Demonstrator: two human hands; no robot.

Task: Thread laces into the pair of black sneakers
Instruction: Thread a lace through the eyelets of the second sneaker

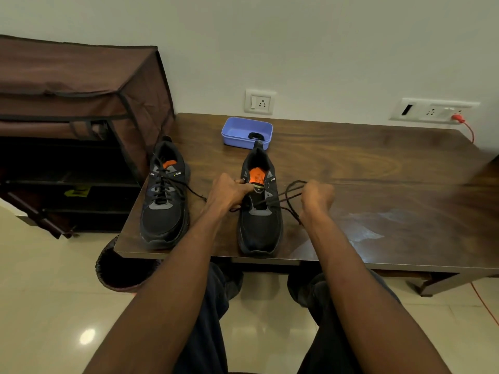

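The half-laced black mesh sneaker (259,211) is sitting between both hands: left hand (229,191) gripping its tongue, right hand (317,197) pinching the black lace (290,195).

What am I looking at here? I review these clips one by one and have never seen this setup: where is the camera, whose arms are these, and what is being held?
There is no machine: a person wears one wide-angle camera on the head, looking forward and down, so the two arms reaching in from below are their own. They sit at a dark wooden table. On it stand two black sneakers with toes toward the person. The left sneaker already carries a lace. The right sneaker is only laced at its lowest eyelets. The left hand grips that shoe at its tongue and opening; the right hand holds the black lace, pulled out sideways in a loop. Behind the shoes sits a purple tray with a small black item inside.
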